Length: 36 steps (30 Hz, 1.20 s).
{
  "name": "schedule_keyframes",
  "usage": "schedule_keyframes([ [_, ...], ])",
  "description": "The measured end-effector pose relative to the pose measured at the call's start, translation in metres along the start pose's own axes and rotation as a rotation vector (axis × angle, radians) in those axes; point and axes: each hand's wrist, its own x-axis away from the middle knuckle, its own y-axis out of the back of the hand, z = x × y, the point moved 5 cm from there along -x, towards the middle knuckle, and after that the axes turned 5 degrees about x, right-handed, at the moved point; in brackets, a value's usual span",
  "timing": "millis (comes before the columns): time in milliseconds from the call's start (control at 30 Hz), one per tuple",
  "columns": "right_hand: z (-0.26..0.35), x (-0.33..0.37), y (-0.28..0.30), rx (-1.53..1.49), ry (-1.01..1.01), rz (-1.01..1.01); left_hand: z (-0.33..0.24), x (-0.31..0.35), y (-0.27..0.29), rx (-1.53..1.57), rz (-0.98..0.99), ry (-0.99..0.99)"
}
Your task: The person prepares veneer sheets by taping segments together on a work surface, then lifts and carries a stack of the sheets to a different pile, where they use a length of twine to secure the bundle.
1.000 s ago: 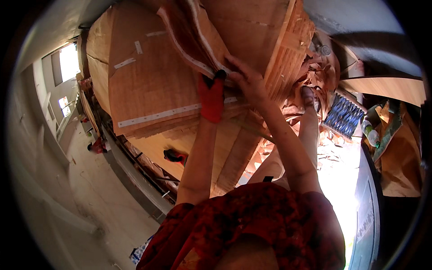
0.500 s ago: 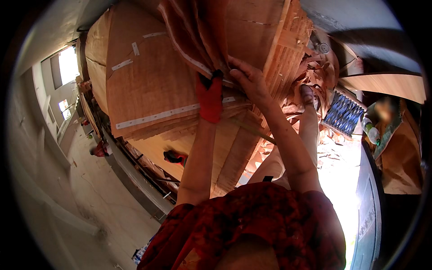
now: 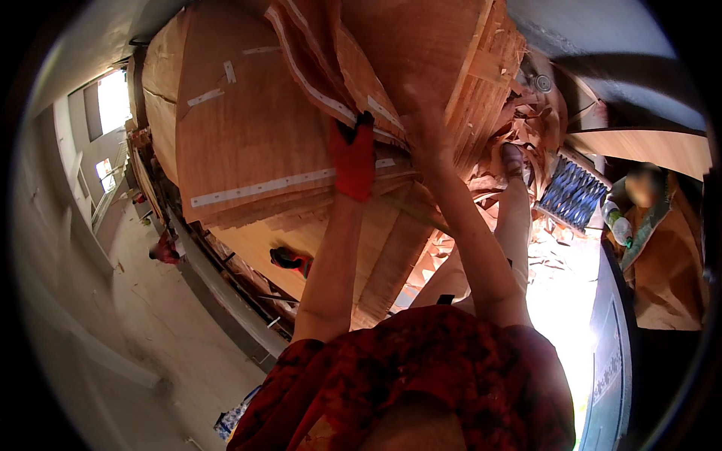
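My left hand [image 3: 353, 161], in a red glove with black fingertips, is closed on the near edge of several lifted, folded veneer sheets [image 3: 320, 64] edged with white tape. My bare right hand [image 3: 429, 143] is just right of it, over the veneer. Motion smears its fingers, and whether it touches a sheet cannot be made out. Under both hands spreads a pile of reddish-brown veneer [image 3: 248, 150]. Perforated white tape [image 3: 263, 188] runs along its near edge, with short tape pieces farther up.
A black and red glove [image 3: 289, 260] lies on a paler board [image 3: 331, 252] near my left forearm. Torn veneer scraps [image 3: 538, 124] heap up at the right, beside a blue slatted object [image 3: 575, 194]. Another person [image 3: 639, 199] is at far right; a second figure [image 3: 165, 248] is at left.
My right hand has moved slightly right and down, away from the lifted sheets, and is now blurred. The folded veneer has spread apart on its right side. My left hand keeps its hold.
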Motion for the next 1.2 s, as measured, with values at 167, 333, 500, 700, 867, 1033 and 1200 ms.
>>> schedule_keyframes([
  [167,0.015,0.004,-0.019,-0.532,-0.303,0.390,-0.002,-0.005,0.001,-0.072,0.061,-0.086],
  [333,0.002,0.001,-0.018,-0.583,-0.256,0.379,-0.002,-0.003,0.000,-0.020,0.107,-0.087],
  [500,0.006,0.001,-0.023,-0.585,-0.192,0.362,0.000,-0.002,0.002,0.128,0.124,-0.165],
  [700,0.007,0.003,-0.022,-0.619,-0.207,0.372,-0.005,0.009,0.002,0.159,0.017,-0.121],
  [867,0.008,0.003,-0.019,-0.559,-0.147,0.323,-0.001,0.005,0.007,0.154,-0.001,-0.172],
  [1033,0.003,0.004,-0.020,-0.585,-0.118,0.231,0.000,0.003,0.007,0.155,-0.001,-0.184],
  [1200,0.000,0.009,-0.022,-0.619,-0.233,0.200,-0.003,0.006,0.004,0.200,-0.010,-0.158],
])
